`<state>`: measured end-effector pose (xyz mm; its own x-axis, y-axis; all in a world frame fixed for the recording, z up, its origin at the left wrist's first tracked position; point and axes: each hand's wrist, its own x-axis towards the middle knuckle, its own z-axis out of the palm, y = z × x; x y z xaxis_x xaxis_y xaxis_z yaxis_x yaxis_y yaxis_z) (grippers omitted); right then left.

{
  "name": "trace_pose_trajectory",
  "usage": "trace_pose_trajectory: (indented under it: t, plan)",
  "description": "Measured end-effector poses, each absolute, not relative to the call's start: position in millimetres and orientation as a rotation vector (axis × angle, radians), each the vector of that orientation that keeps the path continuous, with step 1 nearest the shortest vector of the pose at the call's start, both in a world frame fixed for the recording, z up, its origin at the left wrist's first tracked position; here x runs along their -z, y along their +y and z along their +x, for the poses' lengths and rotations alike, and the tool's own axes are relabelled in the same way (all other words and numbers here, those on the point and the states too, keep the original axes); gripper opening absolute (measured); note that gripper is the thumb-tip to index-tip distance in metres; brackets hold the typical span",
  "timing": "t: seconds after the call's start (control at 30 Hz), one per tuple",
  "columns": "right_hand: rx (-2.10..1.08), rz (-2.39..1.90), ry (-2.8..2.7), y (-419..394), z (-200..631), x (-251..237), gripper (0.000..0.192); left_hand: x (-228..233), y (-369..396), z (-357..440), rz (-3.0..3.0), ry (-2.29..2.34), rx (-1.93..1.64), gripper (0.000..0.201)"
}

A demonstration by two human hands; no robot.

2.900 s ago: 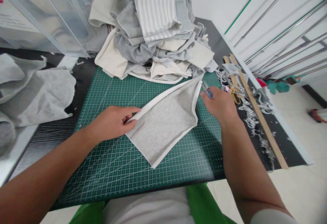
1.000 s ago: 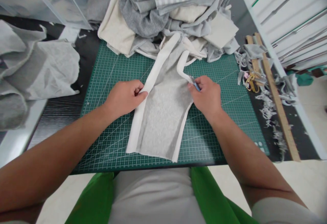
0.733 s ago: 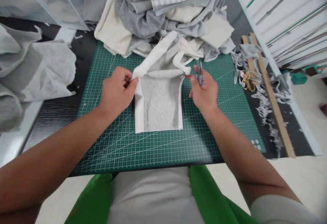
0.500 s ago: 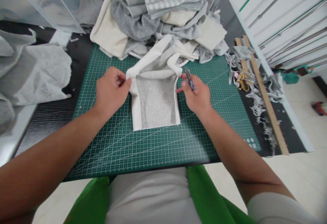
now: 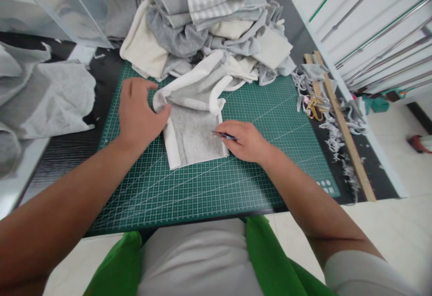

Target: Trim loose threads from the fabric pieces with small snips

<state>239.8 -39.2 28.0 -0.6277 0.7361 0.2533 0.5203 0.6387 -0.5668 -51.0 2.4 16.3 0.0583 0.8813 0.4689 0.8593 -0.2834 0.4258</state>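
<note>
On the mat, left hand (image 5: pixel 140 111) now flattens fabric (image 5: pixel 194 127); right hand (image 5: pixel 248 141) grips snips (image 5: pixel 223 135).

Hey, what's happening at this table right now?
A person is working a grey fabric piece with white edging on a green cutting mat. The left hand presses its folded left edge down, while the right hand rests at its right edge holding small snips pointed across the cloth. The piece's upper end is folded and bunched. Behind it sits a pile of grey and cream fabric pieces; a wooden ruler and scraps lie to the right.
</note>
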Motion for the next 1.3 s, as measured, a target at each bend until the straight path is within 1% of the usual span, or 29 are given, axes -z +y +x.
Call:
trace_pose_trajectory:
  t: [0.1, 0.17, 0.2, 0.27, 0.33, 0.43, 0.6, 0.83, 0.97, 1.07, 1.2, 1.3]
  plan:
    - [-0.692, -1.017, -2.402, -39.6, 237.7, -26.2, 0.022, -20.4, -15.4, -40.8, 2.618, 1.53, -1.044, 0.028]
    - [-0.754, -1.073, -2.348, -38.7, 237.5, -25.1, 0.02, -19.0, -26.4, -31.6, 2.729, 1.234, -0.891, 0.021]
    - [-0.788, -1.104, -2.318, -38.1, 238.1, -24.6, 0.02, -17.4, -30.5, -27.1, 2.771, 1.082, -0.7, 0.025]
    - [-0.824, -1.146, -2.288, -37.0, 241.0, -23.6, 0.019, -13.7, -34.8, -20.0, 2.82, 0.89, -0.451, 0.042]
    - [-0.79, -1.153, -2.317, -36.9, 246.0, -22.3, 0.019, -10.7, -33.7, -17.3, 2.823, 0.869, -0.319, 0.055]
    - [-0.68, -1.15, -2.415, -39.8, 255.6, -19.7, 0.019, -7.3, -26.9, -20.9, 2.788, 0.902, -0.261, 0.064]
    - [-0.598, -1.14, -2.477, -49.2, 268.2, -16.9, 0.021, -3.0, -17.6, -33.1, 2.701, 0.87, -0.254, 0.07]
    - [-0.666, -1.133, -2.61, -49.1, 272.4, -22.0, 0.031, -7.7, -4.8, -50.3, 2.641, 0.876, -0.171, 0.08]
    - [-0.668, -1.182, -2.617, -48.6, 271.7, -24.4, 0.028, -9.0, 1.6, -56.9, 2.623, 0.869, -0.148, 0.084]
    - [-0.664, -1.186, -2.609, -49.7, 270.3, -24.9, 0.025, -14.6, 3.0, -53.1, 2.602, 0.901, -0.148, 0.075]
    - [-0.662, -1.135, -2.605, -50.5, 269.5, -24.4, 0.022, -32.2, -2.8, -24.6, 2.643, 0.897, -0.224, 0.043]
    - [-0.625, -1.091, -2.624, -49.9, 270.1, -22.7, 0.021, -43.2, -11.7, 8.1, 2.67, 0.694, -0.249, 0.03]
